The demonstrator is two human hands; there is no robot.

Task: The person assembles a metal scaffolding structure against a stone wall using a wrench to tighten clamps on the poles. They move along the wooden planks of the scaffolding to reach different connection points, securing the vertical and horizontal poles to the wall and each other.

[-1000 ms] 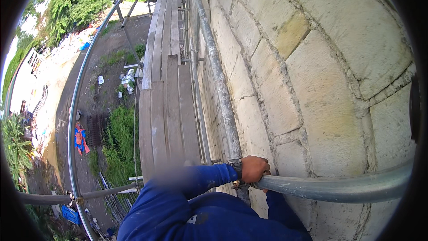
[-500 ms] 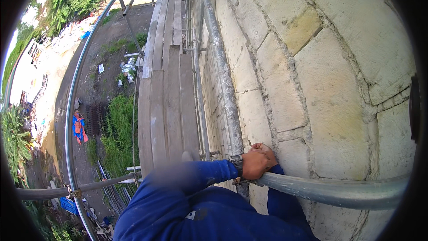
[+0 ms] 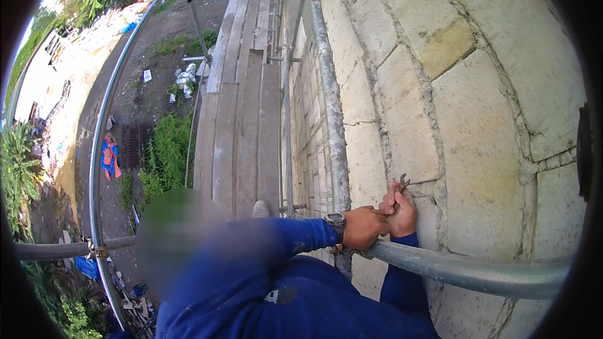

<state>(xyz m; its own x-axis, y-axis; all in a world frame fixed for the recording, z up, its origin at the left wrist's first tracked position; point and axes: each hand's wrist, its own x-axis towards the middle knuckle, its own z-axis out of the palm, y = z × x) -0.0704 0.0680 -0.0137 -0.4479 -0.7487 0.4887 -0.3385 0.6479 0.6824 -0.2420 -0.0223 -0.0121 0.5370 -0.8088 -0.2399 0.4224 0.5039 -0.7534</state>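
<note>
My right hand (image 3: 402, 215) is closed around a small open-ended wrench (image 3: 404, 182), whose jaw sticks up past my fingers in front of the stone wall. My left hand (image 3: 364, 227), with a dark watch on its wrist, is bent over with its fingers curled against my right hand. Whatever those fingers may hold is hidden. Both hands are just above the end of a horizontal steel tube (image 3: 471, 268), beside an upright scaffold tube (image 3: 336, 144). A coupler (image 3: 339, 248) shows partly beneath my left wrist, where the tubes meet.
A wall of large pale stone blocks (image 3: 471, 119) fills the right side. Wooden scaffold planks (image 3: 225, 144) run away ahead, with a shoe tip (image 3: 260, 208) on them. A curved guard rail (image 3: 98, 144) borders the left; ground lies far below. A blurred patch covers part of my left sleeve.
My right hand has come out from behind my left hand, up and to the right, and the wrench jaw now shows clearly. My left hand has shifted slightly. The view has turned a little.
</note>
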